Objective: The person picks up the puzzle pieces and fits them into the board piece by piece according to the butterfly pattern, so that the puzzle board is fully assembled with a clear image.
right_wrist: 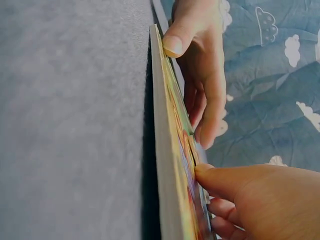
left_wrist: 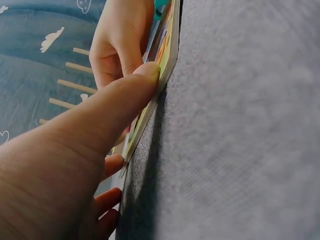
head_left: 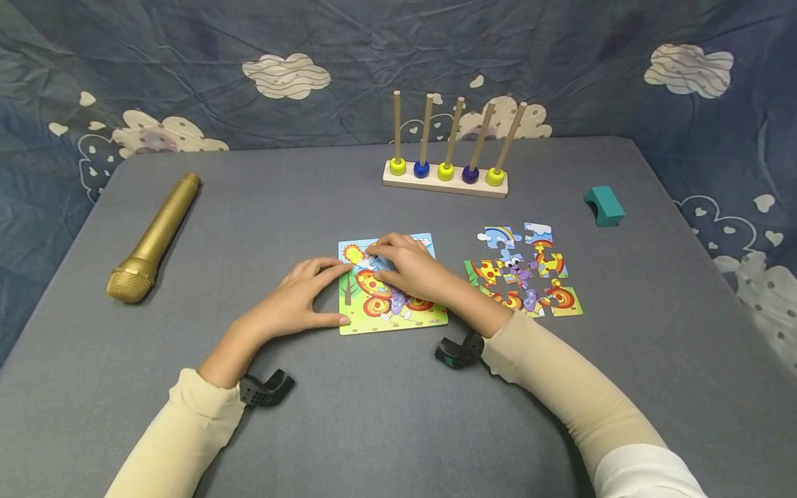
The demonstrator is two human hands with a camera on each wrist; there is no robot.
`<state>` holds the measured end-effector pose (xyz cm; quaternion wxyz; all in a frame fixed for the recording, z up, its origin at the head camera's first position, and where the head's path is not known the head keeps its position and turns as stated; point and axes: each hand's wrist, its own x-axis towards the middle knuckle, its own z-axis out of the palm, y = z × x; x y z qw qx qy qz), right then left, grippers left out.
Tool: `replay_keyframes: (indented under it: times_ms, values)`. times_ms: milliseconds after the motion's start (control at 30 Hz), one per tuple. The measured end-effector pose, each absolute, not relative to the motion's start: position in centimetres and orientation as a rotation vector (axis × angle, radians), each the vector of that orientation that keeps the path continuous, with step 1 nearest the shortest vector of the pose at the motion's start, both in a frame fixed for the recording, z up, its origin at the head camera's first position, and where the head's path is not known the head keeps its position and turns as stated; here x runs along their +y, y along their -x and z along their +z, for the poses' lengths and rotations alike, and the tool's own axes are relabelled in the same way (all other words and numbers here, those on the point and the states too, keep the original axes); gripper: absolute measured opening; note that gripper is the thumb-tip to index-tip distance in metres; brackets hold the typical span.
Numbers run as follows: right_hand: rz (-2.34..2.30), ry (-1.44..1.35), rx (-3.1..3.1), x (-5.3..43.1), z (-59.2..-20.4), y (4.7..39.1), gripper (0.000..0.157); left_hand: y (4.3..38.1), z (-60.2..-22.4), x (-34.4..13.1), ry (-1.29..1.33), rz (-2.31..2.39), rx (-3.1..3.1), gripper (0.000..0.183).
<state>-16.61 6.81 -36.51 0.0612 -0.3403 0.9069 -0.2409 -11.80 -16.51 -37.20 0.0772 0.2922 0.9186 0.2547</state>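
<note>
A picture puzzle board (head_left: 367,321) with a sun and a cartoon scene lies flat on the table. At its left edge is my left hand (head_left: 292,297), thumb touching the lower part and index finger the upper part, with a gap between them. Over the upper middle of the board my right hand (head_left: 414,270) rests with bent fingers. Its thumb (right_wrist: 212,175) touches the board's surface in the right wrist view. A bluish-grey patch shows between thumb and fingers; whether it is a loose piece or print is unclear. Several jigsaw pieces (head_left: 517,270) lie to the right, partly behind my right forearm.
A gold microphone (head_left: 152,242) lies at the left. Behind the board stands a wooden peg stand (head_left: 445,181) with yellow and dark blue beads. A teal arch block (head_left: 605,206) is at the far right. Cloud-patterned cloth (head_left: 349,41) hangs behind the table.
</note>
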Motion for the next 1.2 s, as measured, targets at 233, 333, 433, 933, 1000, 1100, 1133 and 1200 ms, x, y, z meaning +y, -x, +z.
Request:
replay_keyframes:
  times_ms: [233,333,433,933,1000,1100,1133,1200]
  values:
    - [-0.693,0.982,2.797,5.9,-36.6,16.9,0.042,12.0,-36.7,-16.5,-0.868,0.739,2.709,0.075]
    - [-0.639,0.994,2.819,5.7,-36.5,16.8,0.043,12.1,-36.7,-16.5,-0.854,0.733,2.7,0.076]
    - [-0.593,1.003,2.826,5.6,-36.5,16.8,0.045,12.1,-36.6,-16.5,-0.843,0.728,2.697,0.078]
    - [-1.083,0.926,2.679,9.6,-32.7,16.2,0.064,12.2,-37.1,-16.5,-0.849,0.736,2.719,0.078]
    - [-1.16,0.931,2.691,11.0,-32.1,16.0,0.062,12.2,-37.1,-16.5,-0.847,0.737,2.723,0.078]
    - [-1.242,0.938,2.729,13.1,-31.6,15.8,0.061,12.2,-37.2,-16.4,-0.844,0.738,2.725,0.078]
    - [-1.261,0.931,2.748,13.9,-31.6,15.8,0.061,12.2,-37.2,-16.4,-0.845,0.736,2.727,0.078]
    - [-1.278,0.9,2.786,15.5,-31.6,15.7,0.061,12.2,-37.1,-16.4,-0.848,0.735,2.728,0.078]
